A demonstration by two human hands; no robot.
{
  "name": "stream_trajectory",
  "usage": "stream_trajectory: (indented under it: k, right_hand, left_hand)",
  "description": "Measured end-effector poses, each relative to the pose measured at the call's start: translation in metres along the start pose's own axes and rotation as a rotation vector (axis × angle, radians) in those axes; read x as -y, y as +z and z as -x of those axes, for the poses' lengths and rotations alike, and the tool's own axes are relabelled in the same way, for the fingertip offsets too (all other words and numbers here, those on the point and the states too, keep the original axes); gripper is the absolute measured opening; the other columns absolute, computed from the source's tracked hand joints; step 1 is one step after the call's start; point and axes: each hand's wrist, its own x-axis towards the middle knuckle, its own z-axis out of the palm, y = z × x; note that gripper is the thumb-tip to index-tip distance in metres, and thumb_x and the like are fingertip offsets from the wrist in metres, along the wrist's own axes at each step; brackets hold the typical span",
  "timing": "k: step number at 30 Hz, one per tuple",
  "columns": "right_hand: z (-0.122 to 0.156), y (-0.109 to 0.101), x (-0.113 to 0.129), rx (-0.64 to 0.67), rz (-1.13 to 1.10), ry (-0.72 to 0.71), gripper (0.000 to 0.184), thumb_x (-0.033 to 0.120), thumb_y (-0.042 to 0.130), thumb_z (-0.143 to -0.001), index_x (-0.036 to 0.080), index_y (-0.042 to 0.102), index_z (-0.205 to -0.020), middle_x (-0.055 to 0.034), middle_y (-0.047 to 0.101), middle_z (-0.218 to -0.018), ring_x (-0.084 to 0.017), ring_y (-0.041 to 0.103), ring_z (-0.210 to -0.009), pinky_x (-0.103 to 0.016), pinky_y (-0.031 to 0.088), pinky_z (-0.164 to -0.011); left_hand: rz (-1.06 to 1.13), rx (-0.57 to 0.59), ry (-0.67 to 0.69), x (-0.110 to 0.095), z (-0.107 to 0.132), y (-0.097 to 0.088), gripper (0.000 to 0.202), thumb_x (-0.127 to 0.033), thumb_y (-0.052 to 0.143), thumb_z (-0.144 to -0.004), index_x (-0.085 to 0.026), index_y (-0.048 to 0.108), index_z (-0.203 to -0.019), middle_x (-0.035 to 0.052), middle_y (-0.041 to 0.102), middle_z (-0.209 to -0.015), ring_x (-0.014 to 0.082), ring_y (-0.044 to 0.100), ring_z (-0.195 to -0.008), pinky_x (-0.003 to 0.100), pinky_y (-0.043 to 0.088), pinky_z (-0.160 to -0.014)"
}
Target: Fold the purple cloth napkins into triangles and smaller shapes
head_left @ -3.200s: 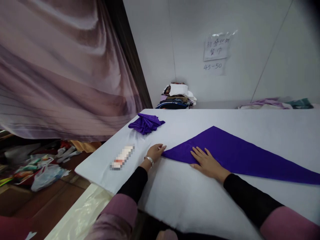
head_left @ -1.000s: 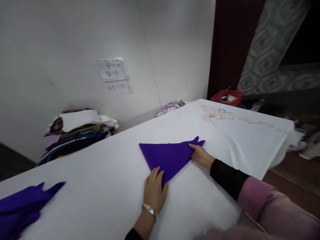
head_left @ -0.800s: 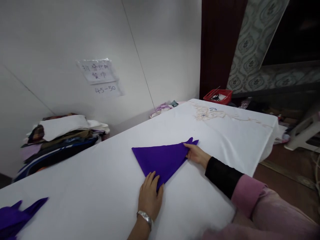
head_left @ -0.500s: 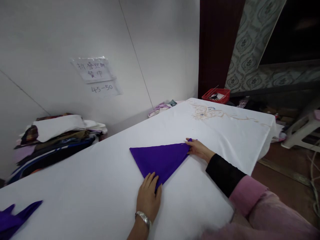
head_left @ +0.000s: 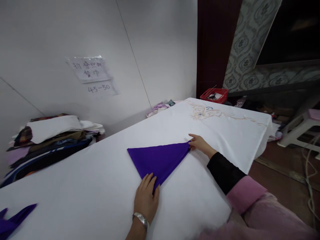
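A purple cloth napkin [head_left: 157, 159], folded into a triangle, lies on the white tablecloth [head_left: 100, 186] with its long edge away from me. My left hand [head_left: 146, 196], wearing a silver bracelet [head_left: 141, 220], rests flat on the near point, its fingers stretched over the fabric. At the right corner, my right hand [head_left: 198, 143] has the tip of the napkin at its thumb and curled fingers, while the index finger points outward past the cloth. The very tip is partly hidden by those fingers. Another purple cloth [head_left: 17, 218], crumpled or folded into points, lies at the left edge.
Stacked folded clothes [head_left: 57, 140] stand against the wall beyond the table's left side. A red basket [head_left: 214, 96] holding scissors is past the far end, near embroidery on the tablecloth. A white stool [head_left: 300, 128] and loose cables are on the floor at right.
The right corner, formerly pinched and a little raised, now lies flatter, and my right index finger has straightened away from it. My left hand stays on the near point. The view has shifted slightly.
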Motion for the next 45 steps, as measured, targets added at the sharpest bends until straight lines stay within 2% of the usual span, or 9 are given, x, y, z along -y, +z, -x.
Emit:
stream_trajectory:
  k: [5, 11, 15, 29, 34, 40, 45]
  right_hand:
    - [-0.009, 0.000, -0.003, -0.074, 0.006, -0.141, 0.063, -0.001, 0.056, -0.066, 0.017, 0.049, -0.126, 0.0035, 0.062, -0.066, -0.010, 0.057, -0.053, -0.021, 0.049, -0.050]
    - [-0.023, -0.015, -0.014, -0.203, 0.080, -0.267, 0.062, 0.003, 0.053, -0.063, 0.020, 0.054, -0.122, 0.0030, 0.063, -0.081, -0.008, 0.053, -0.056, -0.020, 0.046, -0.051]
    - [-0.024, -0.022, -0.020, -0.245, 0.167, -0.291, 0.061, 0.003, 0.052, -0.059, 0.020, 0.057, -0.118, 0.0014, 0.064, -0.086, -0.008, 0.050, -0.056, -0.020, 0.043, -0.050]
    - [-0.018, -0.029, -0.023, -0.342, 0.403, -0.257, 0.057, 0.003, 0.051, -0.058, 0.021, 0.062, -0.111, 0.0012, 0.062, -0.082, -0.012, 0.052, -0.065, -0.026, 0.045, -0.072]
    - [-0.018, -0.036, -0.023, -0.411, 0.432, -0.241, 0.053, 0.009, 0.051, -0.064, 0.022, 0.059, -0.115, -0.0003, 0.063, -0.086, -0.015, 0.054, -0.071, -0.027, 0.043, -0.072]
    - [-0.017, -0.037, -0.022, -0.431, 0.502, -0.232, 0.040, 0.031, 0.057, -0.073, 0.021, 0.061, -0.111, 0.0003, 0.061, -0.070, -0.018, 0.055, -0.069, -0.030, 0.041, -0.072]
    - [-0.016, -0.034, -0.021, -0.423, 0.554, -0.223, 0.040, 0.042, 0.059, -0.075, 0.021, 0.062, -0.109, -0.0005, 0.061, -0.070, -0.018, 0.055, -0.069, -0.029, 0.040, -0.070]
  left_hand:
    - [-0.016, -0.014, 0.010, -0.004, -0.002, -0.003, 0.033, -0.031, 0.043, -0.085, -0.018, 0.061, -0.110, 0.0085, 0.061, -0.119, 0.0257, 0.050, -0.116, 0.046, 0.047, -0.093]
    - [-0.035, -0.022, 0.031, -0.007, -0.004, -0.005, 0.033, -0.029, 0.042, -0.085, -0.018, 0.062, -0.109, 0.0087, 0.062, -0.116, 0.0255, 0.052, -0.114, 0.046, 0.046, -0.093]
    - [-0.038, -0.026, 0.038, -0.007, -0.004, -0.005, 0.032, -0.029, 0.043, -0.085, -0.017, 0.063, -0.106, 0.0097, 0.063, -0.115, 0.0259, 0.052, -0.113, 0.045, 0.046, -0.093]
    - [-0.002, -0.050, 0.066, -0.005, -0.002, -0.002, 0.031, -0.028, 0.043, -0.084, -0.016, 0.064, -0.103, 0.0099, 0.063, -0.113, 0.0261, 0.053, -0.112, 0.046, 0.048, -0.092]
    - [0.025, -0.057, 0.072, -0.001, -0.001, 0.000, 0.031, -0.029, 0.043, -0.084, -0.017, 0.064, -0.105, 0.0091, 0.063, -0.115, 0.0259, 0.053, -0.112, 0.046, 0.047, -0.093]
    - [0.012, -0.060, 0.094, 0.000, -0.002, -0.001, 0.031, -0.028, 0.043, -0.084, -0.016, 0.064, -0.105, 0.0096, 0.063, -0.114, 0.0254, 0.053, -0.112, 0.045, 0.048, -0.093]
    - [0.040, -0.061, 0.057, -0.002, -0.002, -0.001, 0.030, -0.029, 0.043, -0.084, -0.019, 0.065, -0.102, 0.0076, 0.064, -0.112, 0.0251, 0.054, -0.111, 0.046, 0.047, -0.094]
